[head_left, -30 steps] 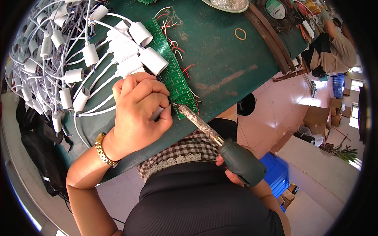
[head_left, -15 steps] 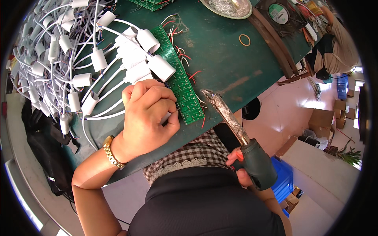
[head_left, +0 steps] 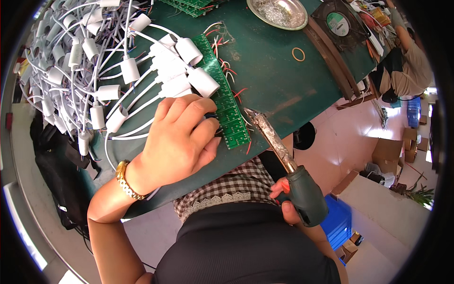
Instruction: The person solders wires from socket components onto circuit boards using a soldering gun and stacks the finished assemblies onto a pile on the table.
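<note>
My left hand (head_left: pixel 182 135) is closed at the near left edge of a green circuit board strip (head_left: pixel 227 109), its fingers curled together. A bit of dark blue shows by the fingertips; whatever else they hold is hidden under the hand. Several white cylindrical fittings with white cables (head_left: pixel 203 81) lie along the board's left side, just beyond the fingers. Red and white wires (head_left: pixel 227 68) stick out from its right side. My right hand (head_left: pixel 286 201) grips a soldering iron (head_left: pixel 307 196) by its dark green handle. The iron's tip points at the board's right edge, apart from it.
A large heap of white cabled fittings (head_left: pixel 71 71) covers the left of the green table (head_left: pixel 279 85). Toward the back are a metal dish (head_left: pixel 279 14), a rubber band (head_left: pixel 298 54), a brown bar (head_left: pixel 331 57) and a fan (head_left: pixel 338 23). Another person (head_left: pixel 402 71) sits far right.
My left hand has turned and its fingers have opened slightly at the board edge. The view has shifted a little. The soldering iron stays nearly where it was.
</note>
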The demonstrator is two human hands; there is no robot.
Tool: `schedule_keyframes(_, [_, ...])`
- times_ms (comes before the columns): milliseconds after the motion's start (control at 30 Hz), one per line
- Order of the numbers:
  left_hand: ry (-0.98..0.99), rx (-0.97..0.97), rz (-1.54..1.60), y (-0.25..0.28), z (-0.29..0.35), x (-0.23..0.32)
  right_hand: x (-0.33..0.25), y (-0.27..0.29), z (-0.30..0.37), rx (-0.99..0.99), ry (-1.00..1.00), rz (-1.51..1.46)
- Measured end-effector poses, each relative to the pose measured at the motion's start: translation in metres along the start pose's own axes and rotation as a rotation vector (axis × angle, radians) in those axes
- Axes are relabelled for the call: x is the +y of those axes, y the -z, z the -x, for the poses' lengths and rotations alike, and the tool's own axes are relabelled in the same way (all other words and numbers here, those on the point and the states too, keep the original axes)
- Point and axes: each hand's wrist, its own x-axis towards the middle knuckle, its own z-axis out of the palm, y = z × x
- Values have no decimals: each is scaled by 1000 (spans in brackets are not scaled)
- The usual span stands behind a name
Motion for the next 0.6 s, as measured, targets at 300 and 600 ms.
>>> schedule_keyframes(300, [595, -345, -589, 82, 31, -34, 13, 25, -7, -300, 230, 301])
schedule_keyframes(600, [624, 171, 98, 76, 56, -63, 6, 15, 6, -177, 41, 244])
